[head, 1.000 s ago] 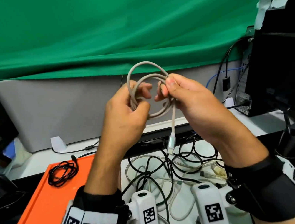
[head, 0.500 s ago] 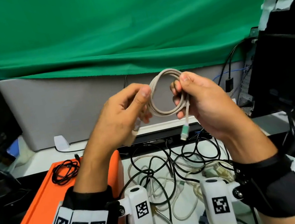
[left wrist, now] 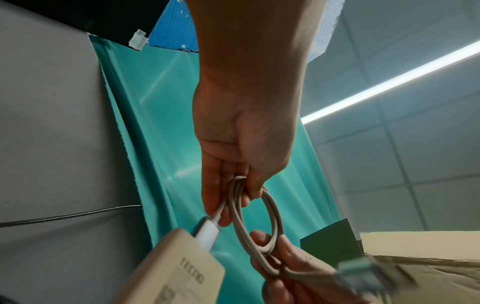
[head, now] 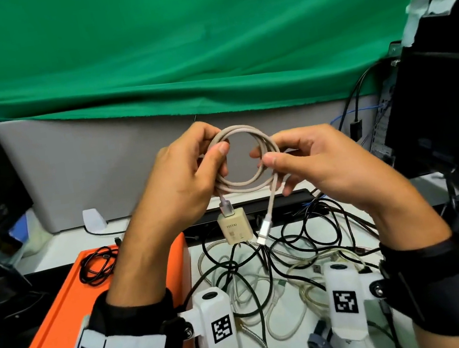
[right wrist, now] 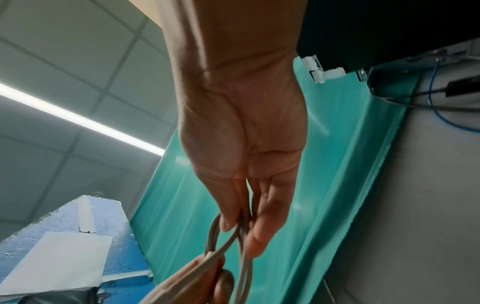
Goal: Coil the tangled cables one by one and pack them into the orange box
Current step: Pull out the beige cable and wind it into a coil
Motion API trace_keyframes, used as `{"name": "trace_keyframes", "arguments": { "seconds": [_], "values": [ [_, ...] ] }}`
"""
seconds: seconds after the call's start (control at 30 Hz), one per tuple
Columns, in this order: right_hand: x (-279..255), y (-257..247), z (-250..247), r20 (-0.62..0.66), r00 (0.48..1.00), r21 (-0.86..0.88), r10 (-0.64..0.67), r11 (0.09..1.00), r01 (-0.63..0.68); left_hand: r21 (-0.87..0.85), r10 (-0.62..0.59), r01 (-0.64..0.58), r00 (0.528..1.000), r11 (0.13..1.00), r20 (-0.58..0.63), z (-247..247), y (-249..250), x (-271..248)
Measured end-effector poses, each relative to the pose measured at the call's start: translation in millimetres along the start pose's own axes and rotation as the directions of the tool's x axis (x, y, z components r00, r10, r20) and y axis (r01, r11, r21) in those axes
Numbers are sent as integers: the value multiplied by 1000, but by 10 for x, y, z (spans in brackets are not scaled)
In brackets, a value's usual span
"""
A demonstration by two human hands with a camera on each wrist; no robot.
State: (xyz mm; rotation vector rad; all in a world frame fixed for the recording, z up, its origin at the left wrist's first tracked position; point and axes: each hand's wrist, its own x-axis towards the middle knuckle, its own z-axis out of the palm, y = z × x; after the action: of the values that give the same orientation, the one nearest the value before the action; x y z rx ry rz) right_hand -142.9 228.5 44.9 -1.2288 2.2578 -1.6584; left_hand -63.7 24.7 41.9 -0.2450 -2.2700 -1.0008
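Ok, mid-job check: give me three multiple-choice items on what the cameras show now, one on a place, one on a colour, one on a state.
1. Where is the coiled black cable?
A. on the orange box
B. in the right hand
C. on the monitor

2. What colour is the cable being coiled?
A. blue
B. beige
C. black

3. How is the beige coil held?
A. lying on the desk
B. by the left hand alone
C. by both hands, in the air

Answers:
1 A: it rests at the box's far end.
2 B: its loops and the charger block hanging from it are beige.
3 C: the left hand and right hand pinch opposite sides, above the tangled cables.
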Motion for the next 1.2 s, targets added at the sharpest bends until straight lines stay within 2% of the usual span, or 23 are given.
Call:
{"name": "trace_keyframes", "arguments": {
  "seconds": [0.2,0.3,0.43,0.53,0.67,0.73,0.8,0.87,0.97,1.07,1.13,1.2],
  "values": [
    [-51,-29,-134,-14,1000,55,20,998,-19,-6,-7,7,1000,1000,-4,21,86,-7],
    [-35,-38,-63,1,999,60,50,997,-50,46,-38,43,994,998,-100,86,114,-3],
    [-21,-35,36,-4,983,38,182,983,-182,144,-65,103,967,984,-245,226,148,2],
    [-50,-22,-57,39,975,60,217,974,-219,140,-90,141,943,980,-320,220,103,19],
    [-90,-17,-195,36,993,-46,113,993,-112,99,-158,200,930,975,-331,129,48,33],
    [-62,9,-195,-64,998,-213,25,976,-38,29,-192,211,931,977,-309,79,56,36],
    [-10,47,-147,-184,981,-424,-54,905,-30,-107,-232,211,937,972,-261,39,78,37],
    [31,61,-35,-260,957,-518,-128,855,-26,-221,-244,196,946,955,-215,23,106,30],
    [118,127,139,-359,919,-363,-163,931,24,-350,-247,177,955,920,-165,26,136,23],
    [185,126,331,-436,898,41,-62,995,89,-444,-253,182,962,877,-106,38,151,15],
    [205,85,420,-417,907,394,61,911,120,-448,-263,194,960,873,-96,43,158,15],
    [214,58,459,-355,923,617,150,779,111,-396,-253,183,958,900,-132,50,166,12]
  ]
}}
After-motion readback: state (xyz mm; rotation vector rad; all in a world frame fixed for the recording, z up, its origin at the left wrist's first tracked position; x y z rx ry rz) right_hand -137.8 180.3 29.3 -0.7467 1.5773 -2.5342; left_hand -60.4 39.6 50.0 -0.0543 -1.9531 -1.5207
